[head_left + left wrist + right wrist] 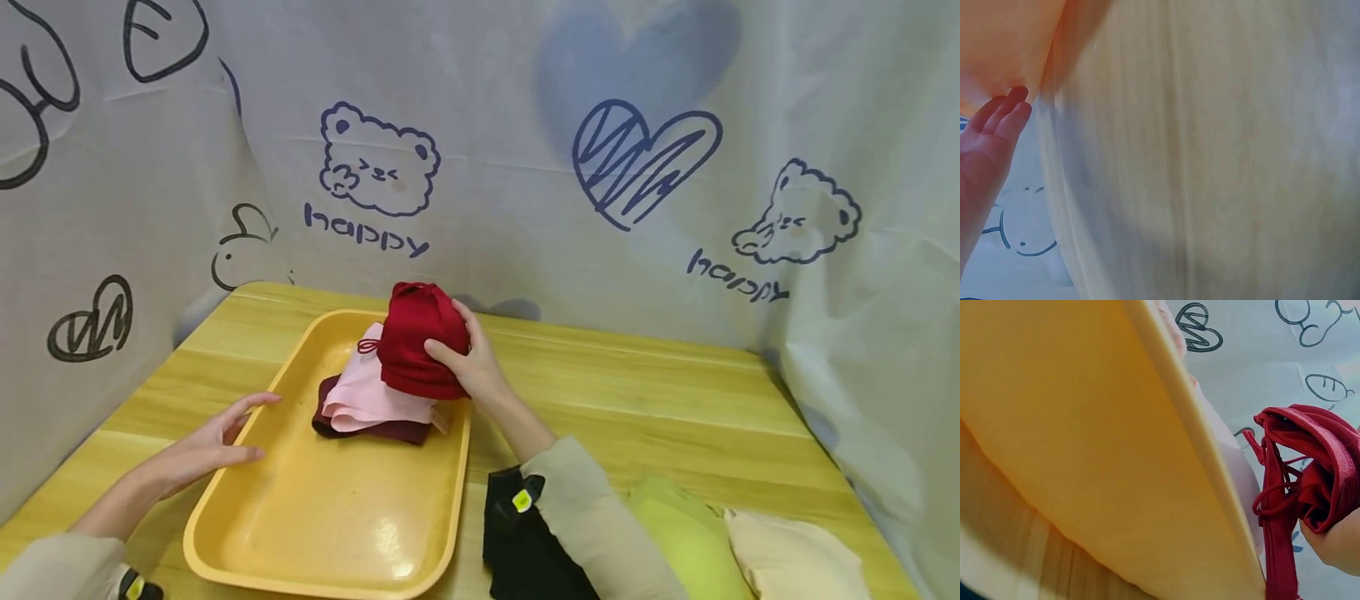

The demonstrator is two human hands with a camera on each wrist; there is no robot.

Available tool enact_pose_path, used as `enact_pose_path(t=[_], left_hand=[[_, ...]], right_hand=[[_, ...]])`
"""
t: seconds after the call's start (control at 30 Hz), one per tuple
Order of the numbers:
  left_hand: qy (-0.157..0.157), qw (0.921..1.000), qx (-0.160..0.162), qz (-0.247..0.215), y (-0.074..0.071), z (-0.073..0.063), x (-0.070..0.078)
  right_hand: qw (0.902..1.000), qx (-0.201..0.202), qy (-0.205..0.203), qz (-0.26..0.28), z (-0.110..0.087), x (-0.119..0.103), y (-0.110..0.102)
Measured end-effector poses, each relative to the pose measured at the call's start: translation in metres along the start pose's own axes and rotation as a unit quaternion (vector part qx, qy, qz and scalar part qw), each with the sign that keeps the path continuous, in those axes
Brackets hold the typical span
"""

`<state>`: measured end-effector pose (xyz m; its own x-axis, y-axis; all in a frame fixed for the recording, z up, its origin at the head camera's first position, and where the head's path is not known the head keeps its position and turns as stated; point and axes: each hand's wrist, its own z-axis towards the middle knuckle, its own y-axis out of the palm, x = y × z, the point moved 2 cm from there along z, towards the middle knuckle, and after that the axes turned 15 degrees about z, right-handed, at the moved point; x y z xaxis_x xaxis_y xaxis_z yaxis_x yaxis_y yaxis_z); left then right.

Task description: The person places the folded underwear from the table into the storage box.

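My right hand (476,358) grips a folded red garment with a drawstring (420,337), thumb in front and fingers behind. It is over the far right part of a yellow tray (330,517). Under it, a folded pink cloth (375,387) lies on a dark maroon folded cloth (408,432) inside the tray. In the right wrist view, the red garment (1282,550) shows its folds and looped cord beside the tray rim. My left hand (206,446) rests on the tray's left rim, index finger and thumb reaching over it; other fingers (1013,115) touch the outer wall.
A black cloth (525,542) lies right of the tray, partly under my right forearm. Farther right are a lime green cloth (686,533) and a cream cloth (795,554). A white curtain with drawings (510,225) borders the wooden table (637,400) behind and at both sides.
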<state>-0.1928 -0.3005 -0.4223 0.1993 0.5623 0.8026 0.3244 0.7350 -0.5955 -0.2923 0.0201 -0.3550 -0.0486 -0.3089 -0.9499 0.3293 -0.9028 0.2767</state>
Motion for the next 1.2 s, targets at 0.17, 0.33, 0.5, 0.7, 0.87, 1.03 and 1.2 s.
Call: enact_pose_path(t=[0.17, 0.33, 0.5, 0.7, 0.87, 1.03, 1.2], left_hand=[[-0.002, 1.0000, 0.001, 0.004, 0.000, 0.000, 0.001], [0.001, 1.0000, 0.005, -0.002, 0.000, 0.001, 0.002], [0.000, 1.0000, 0.003, -0.001, 0.000, 0.001, 0.002], [-0.002, 1.0000, 0.003, 0.000, 0.001, 0.001, 0.001], [0.001, 1.0000, 0.004, -0.001, 0.001, 0.000, -0.001], [0.012, 0.9999, 0.004, -0.007, 0.001, 0.000, -0.002], [0.021, 0.9997, 0.009, -0.012, 0.001, 0.000, -0.002]], right_hand=[[1.0000, -0.001, 0.000, 0.002, 0.003, 0.004, 0.008], [0.9979, 0.006, -0.001, -0.064, 0.006, 0.009, 0.016], [0.9922, 0.018, -0.004, -0.124, 0.009, 0.018, 0.017], [0.9801, 0.030, -0.019, -0.195, 0.010, 0.024, 0.016], [0.9665, 0.023, -0.009, -0.256, 0.009, 0.027, 0.016], [0.9539, 0.003, 0.020, -0.299, 0.007, 0.027, 0.021], [0.9325, -0.014, 0.051, -0.357, 0.005, 0.030, 0.028]])
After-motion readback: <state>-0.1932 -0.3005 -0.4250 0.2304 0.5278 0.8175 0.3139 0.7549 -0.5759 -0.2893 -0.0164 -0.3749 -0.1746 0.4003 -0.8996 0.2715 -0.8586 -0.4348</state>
